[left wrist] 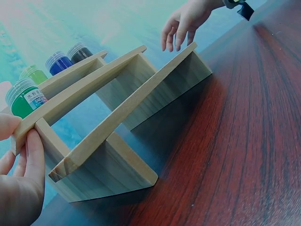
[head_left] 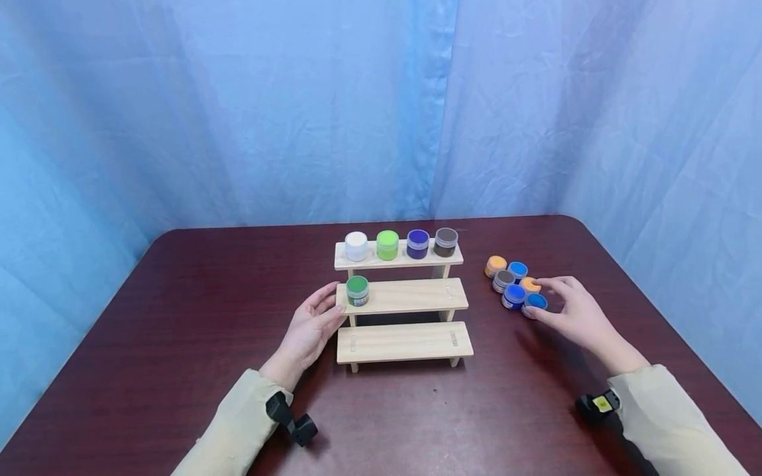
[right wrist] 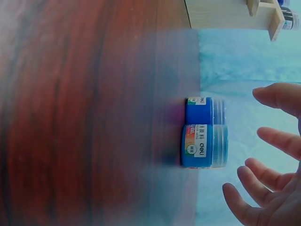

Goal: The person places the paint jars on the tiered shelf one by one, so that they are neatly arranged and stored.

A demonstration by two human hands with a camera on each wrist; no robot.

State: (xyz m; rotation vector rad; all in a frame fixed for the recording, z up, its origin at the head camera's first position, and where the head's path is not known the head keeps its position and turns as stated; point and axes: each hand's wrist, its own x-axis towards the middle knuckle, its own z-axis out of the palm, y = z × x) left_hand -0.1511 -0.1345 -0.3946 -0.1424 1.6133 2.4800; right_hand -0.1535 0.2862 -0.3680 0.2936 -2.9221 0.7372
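Observation:
With thumb above and fingers beneath, my left hand (head_left: 306,334) grips the left end of the middle shelf of a three-step wooden stand (head_left: 405,344). Beside the thumb, a green paint jar (head_left: 358,296) stands on that shelf. My right hand (head_left: 574,316) hovers with parted fingers at a cluster of small paint jars right of the stand. Nearest to it are a blue jar (head_left: 534,305) and an orange-yellow jar (head_left: 528,285), the latter partly behind the fingers. The right wrist view shows a gap between the fingertips and the blue-labelled jar (right wrist: 197,147).
On the top shelf stand a white jar (head_left: 356,246), a light green jar (head_left: 387,245), a purple jar (head_left: 418,244) and a dark brown jar (head_left: 446,243). More jars cluster at right, including an orange jar (head_left: 495,266) and a grey-brown jar (head_left: 503,281). Blue curtains (head_left: 297,119) surround the table.

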